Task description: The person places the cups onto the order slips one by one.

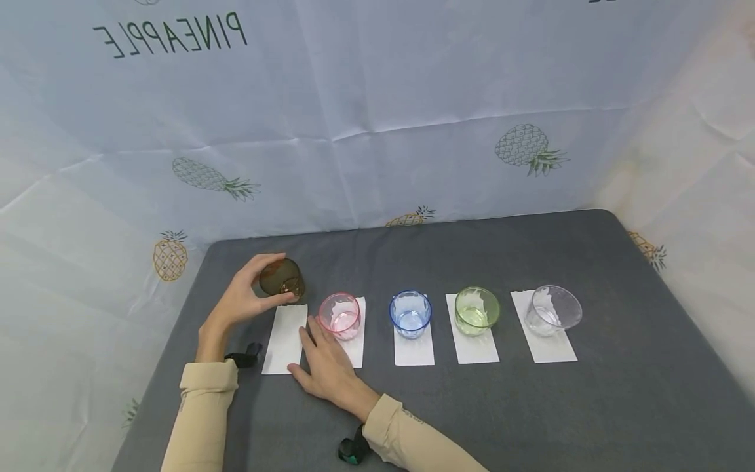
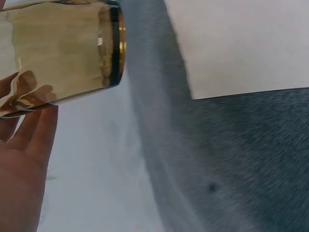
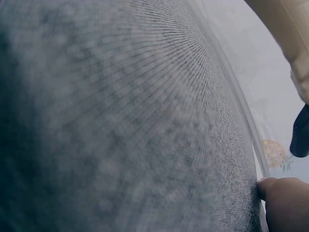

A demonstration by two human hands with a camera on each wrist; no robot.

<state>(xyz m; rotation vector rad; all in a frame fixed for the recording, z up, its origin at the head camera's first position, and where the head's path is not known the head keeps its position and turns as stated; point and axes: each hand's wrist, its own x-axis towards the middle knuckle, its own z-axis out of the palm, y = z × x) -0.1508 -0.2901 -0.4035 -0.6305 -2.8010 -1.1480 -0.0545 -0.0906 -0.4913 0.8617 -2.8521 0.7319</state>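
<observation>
My left hand [image 1: 248, 293] grips a brown tinted glass [image 1: 282, 278], which is tilted above the far end of a white paper slip [image 1: 284, 341]. In the left wrist view the glass [image 2: 63, 50] lies sideways across the top left, with fingers showing through its wall. My right hand [image 1: 330, 364] is spread flat, its thumb by the right edge of that slip and its fingertips close to a pink glass [image 1: 340, 316]. The right wrist view shows only the thumb [image 3: 287, 203] of this hand at the lower right; its other fingers are out of frame.
To the right, a blue glass [image 1: 410, 314], a green glass [image 1: 476, 311] and a clear glass [image 1: 553, 311] stand in a row, each on its own white slip. The dark grey table [image 1: 377, 262] backs onto a white cloth [image 1: 330, 177] printed with pineapples.
</observation>
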